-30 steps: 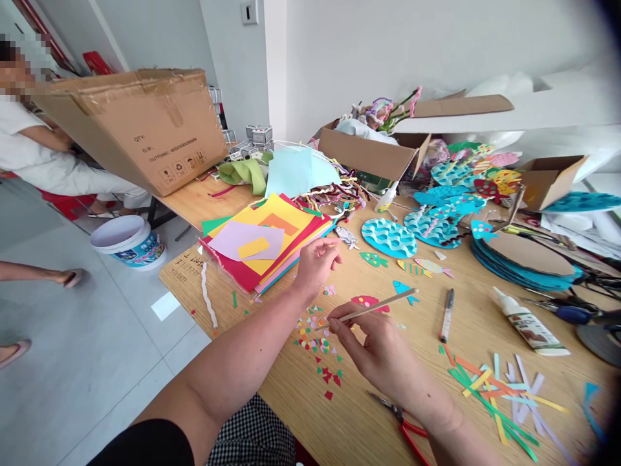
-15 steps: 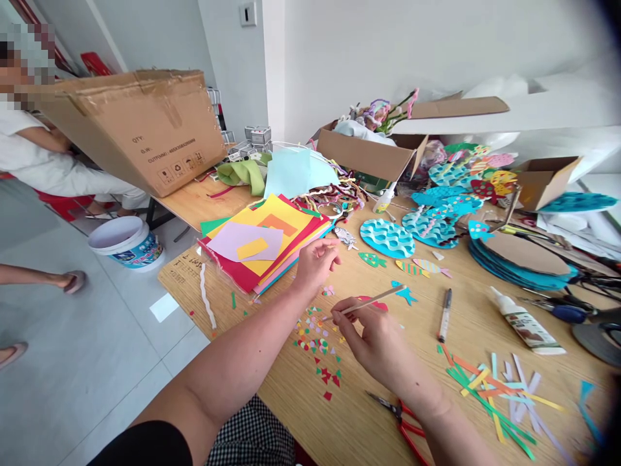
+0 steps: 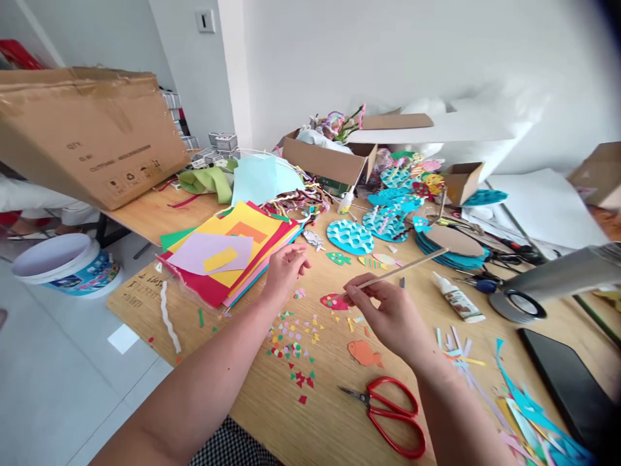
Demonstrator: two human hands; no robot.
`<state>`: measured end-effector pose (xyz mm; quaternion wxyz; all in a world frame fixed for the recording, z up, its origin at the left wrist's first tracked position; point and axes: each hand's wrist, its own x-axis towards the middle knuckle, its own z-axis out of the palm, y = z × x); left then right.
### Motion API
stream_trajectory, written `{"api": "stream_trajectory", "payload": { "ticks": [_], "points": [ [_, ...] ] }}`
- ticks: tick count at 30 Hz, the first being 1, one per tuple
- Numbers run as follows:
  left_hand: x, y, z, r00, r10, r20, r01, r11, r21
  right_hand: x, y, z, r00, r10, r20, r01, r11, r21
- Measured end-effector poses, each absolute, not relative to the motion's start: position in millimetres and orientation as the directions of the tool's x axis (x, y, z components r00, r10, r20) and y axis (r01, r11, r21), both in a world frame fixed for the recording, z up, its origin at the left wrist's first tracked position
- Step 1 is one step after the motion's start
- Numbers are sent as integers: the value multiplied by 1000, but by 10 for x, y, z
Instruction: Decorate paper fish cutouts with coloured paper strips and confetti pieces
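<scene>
My right hand (image 3: 388, 310) pinches a thin wooden stick (image 3: 402, 267), its lower end over the tail side of a red paper fish (image 3: 328, 301) with small coloured dots on it. To the left, my left hand (image 3: 286, 270) hovers by the paper stack with thumb and fingers pinched together; what they hold, if anything, I cannot make out. Small paper dots and triangles (image 3: 291, 349) lie scattered between my forearms. Below my right hand are an orange paper fish (image 3: 365, 354) and red-handled scissors (image 3: 388, 411).
Coloured paper sheets (image 3: 213, 255) are stacked at left. Decorated blue ovals (image 3: 350, 237) and small paper fish lie farther back. On the right are a glue bottle (image 3: 458, 299), a tape roll (image 3: 518, 304), paper strips and a black phone (image 3: 567, 382). A large carton (image 3: 92, 136) stands back left.
The view has swung to the right. My right hand has carried the stick from the loose paper bits to the red fish. My left hand stays pinched beside the paper stack.
</scene>
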<state>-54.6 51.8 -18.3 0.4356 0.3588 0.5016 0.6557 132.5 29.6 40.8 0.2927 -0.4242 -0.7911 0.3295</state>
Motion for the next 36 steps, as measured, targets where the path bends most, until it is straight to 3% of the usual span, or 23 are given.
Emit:
{"api": "stream_trajectory", "payload": {
  "ticks": [12, 17, 24, 36],
  "points": [
    [-478, 463, -163, -119, 992, -43, -45, 38, 998, 1415, 379, 416, -418, 891, 179, 556, 406, -725],
    [-452, 458, -212, -61, 997, 55, 171, -44, 984, 1427, 444, 282, -396, 893, 213, 645, 436, -628],
    [-419, 430, -279, 80, 979, 186, 484, -201, 852, 1399, 487, 150, -378, 901, 212, 728, 431, -533],
    [-421, 403, -333, 177, 963, 203, 656, -269, 705, 1406, 517, 86, -369, 907, 202, 750, 419, -512]
  ]
}}
